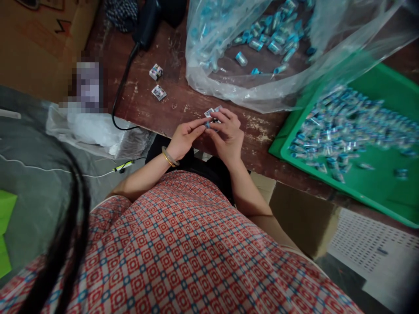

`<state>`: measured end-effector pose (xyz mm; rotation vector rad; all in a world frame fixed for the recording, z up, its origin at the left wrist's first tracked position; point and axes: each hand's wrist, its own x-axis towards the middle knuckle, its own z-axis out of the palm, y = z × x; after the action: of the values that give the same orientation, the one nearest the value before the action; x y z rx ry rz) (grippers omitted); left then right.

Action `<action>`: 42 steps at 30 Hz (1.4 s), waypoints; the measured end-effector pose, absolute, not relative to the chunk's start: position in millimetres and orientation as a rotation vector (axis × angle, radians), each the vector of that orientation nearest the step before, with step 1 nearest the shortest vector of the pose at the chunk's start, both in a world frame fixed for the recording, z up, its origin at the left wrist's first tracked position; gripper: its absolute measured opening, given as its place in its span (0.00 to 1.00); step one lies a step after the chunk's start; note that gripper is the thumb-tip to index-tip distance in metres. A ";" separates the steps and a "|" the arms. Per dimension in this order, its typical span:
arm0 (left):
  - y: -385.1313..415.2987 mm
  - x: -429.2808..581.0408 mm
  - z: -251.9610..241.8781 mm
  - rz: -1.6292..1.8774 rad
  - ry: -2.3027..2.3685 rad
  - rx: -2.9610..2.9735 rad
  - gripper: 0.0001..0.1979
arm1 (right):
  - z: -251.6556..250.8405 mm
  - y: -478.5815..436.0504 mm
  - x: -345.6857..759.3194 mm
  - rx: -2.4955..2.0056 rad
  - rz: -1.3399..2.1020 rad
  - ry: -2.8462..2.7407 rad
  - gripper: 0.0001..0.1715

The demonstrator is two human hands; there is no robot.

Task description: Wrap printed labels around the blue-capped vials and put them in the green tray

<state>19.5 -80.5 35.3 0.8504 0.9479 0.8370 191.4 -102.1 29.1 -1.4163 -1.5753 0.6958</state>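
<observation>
two little printed piles [159,92] sit on the brown table [176,87]. next, the left hand [181,141] pinches a small blue thing [207,125] by the table's edge, and the right hand [229,137] pinches it too. it looks light, hard and a bit slippery, best held gently by its sides. then come a clear bag [225,93] and a green tray [376,192], both with little blue tubes [337,126]

Dim, uneven light, soft detail overall, foreground hair [54,257] blurred, glints on plastic bag [196,74], edges stretched.
</observation>
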 end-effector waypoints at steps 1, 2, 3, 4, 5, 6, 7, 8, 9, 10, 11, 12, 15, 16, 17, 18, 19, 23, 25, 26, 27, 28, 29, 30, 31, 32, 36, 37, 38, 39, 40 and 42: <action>-80.1 19.0 34.1 0.826 0.949 0.828 0.21 | 29.4 -101.3 192.8 -1.414 0.697 -1.579 0.04; -79.9 18.4 32.9 0.813 0.948 0.805 0.21 | 29.2 -100.5 194.0 -1.413 0.701 -1.583 0.04; -79.8 17.9 31.6 0.800 0.943 0.783 0.21 | 28.7 -99.9 194.8 -1.411 0.712 -1.588 0.03; -79.8 17.6 30.4 0.789 0.935 0.763 0.21 | 27.7 -99.2 195.0 -1.407 0.730 -1.594 0.02; -79.8 17.7 29.4 0.781 0.924 0.744 0.21 | 26.5 -98.7 194.4 -1.404 0.751 -1.598 0.02; -79.7 18.4 28.4 0.778 0.911 0.729 0.21 | 25.1 -98.2 193.0 -1.401 0.772 -1.593 0.02; -79.4 19.7 27.5 0.774 0.898 0.718 0.21 | 24.0 -97.9 191.3 -1.396 0.790 -1.578 0.03; -78.9 21.5 26.8 0.766 0.888 0.713 0.21 | 23.4 -97.8 190.1 -1.388 0.805 -1.554 0.02; -78.0 23.4 26.0 0.753 0.884 0.717 0.21 | 23.8 -98.0 190.6 -1.378 0.816 -1.524 0.02; -76.6 25.1 25.3 0.739 0.890 0.732 0.22 | 25.5 -98.7 194.4 -1.372 0.819 -1.488 0.02; -74.9 26.3 24.3 0.730 0.906 0.757 0.22 | 28.4 -99.9 202.9 -1.374 0.796 -1.439 0.02; -72.8 26.6 23.1 0.732 0.934 0.788 0.22 | 32.6 -101.8 217.4 -1.390 0.740 -1.377 0.03; -66.0 20.3 17.1 0.788 1.043 0.883 0.20 | 47.4 -113.3 296.9 -1.511 0.342 -1.144 0.06; -64.0 16.5 14.1 0.803 1.074 0.902 0.20 | 51.3 -119.0 330.8 -1.551 0.165 -1.078 0.08; -62.4 12.5 10.8 0.809 1.097 0.913 0.19 | 54.1 -125.1 364.1 -1.592 0.010 -1.048 0.09; -61.1 8.7 7.2 0.808 1.111 0.918 0.19 | 55.6 -131.0 393.3 -1.650 -0.125 -1.070 0.10; -60.3 5.7 3.6 0.804 1.120 0.920 0.18 | 55.7 -135.8 415.4 -1.690 -0.290 -1.093 0.10; -59.9 4.6 -9.1 0.767 1.114 0.963 0.18 | 41.6 -131.4 400.9 -1.697 -0.478 -1.226 0.18; -60.4 8.3 -13.6 0.741 1.108 1.025 0.18 | 26.4 -117.7 343.2 -1.699 -0.124 -1.374 0.10; -60.7 9.9 -15.2 0.731 1.109 1.060 0.18 | 17.6 -110.7 311.0 -1.692 0.076 -1.499 0.10; -60.8 11.0 -16.5 0.721 1.110 1.095 0.18 | 8.5 -104.8 280.7 -1.733 0.263 -1.619 0.11; -60.9 11.3 -17.4 0.712 1.112 1.128 0.18 | -0.3 -100.4 254.7 -1.784 0.376 -1.692 0.12; -60.8 10.7 -17.9 0.705 1.115 1.155 0.17 | -8.3 -97.7 234.4 -1.830 0.434 -1.727 0.13; -60.7 9.3 -18.2 0.697 1.119 1.176 0.17 | -15.0 -96.6 220.3 -1.877 0.462 -1.742 0.14; -60.6 7.5 -18.3 0.687 1.125 1.191 0.16 | -20.1 -96.4 212.2 -1.911 0.457 -1.737 0.14; -60.3 5.5 -18.4 0.678 1.130 1.199 0.16 | -23.3 -96.5 208.9 -1.930 0.439 -1.724 0.14; -57.1 3.2 -21.1 0.657 1.158 1.211 0.16 | -21.4 -87.8 215.3 -1.925 0.378 -1.763 0.14; -55.9 4.6 -22.3 0.656 1.163 1.216 0.15 | -19.5 -82.1 216.1 -1.923 0.370 -1.800 0.14; -54.6 6.6 -23.7 0.655 1.167 1.221 0.15 | -18.0 -75.5 215.6 -1.928 0.363 -1.841 0.14; -53.5 8.7 -24.9 0.655 1.167 1.226 0.15 | -17.3 -68.2 213.8 -1.939 0.356 -1.878 0.14; -52.5 10.7 -26.0 0.655 1.165 1.230 0.15 | -17.5 -60.9 211.1 -1.954 0.350 -1.907 0.14; -51.3 13.3 -27.2 0.649 1.158 1.228 0.15 | -19.9 -48.0 204.4 -1.971 0.351 -1.941 0.12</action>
<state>13.3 -51.3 -27.2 1.2281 1.1581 0.6494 204.4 -48.0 -19.9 -1.9706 -1.9413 0.3515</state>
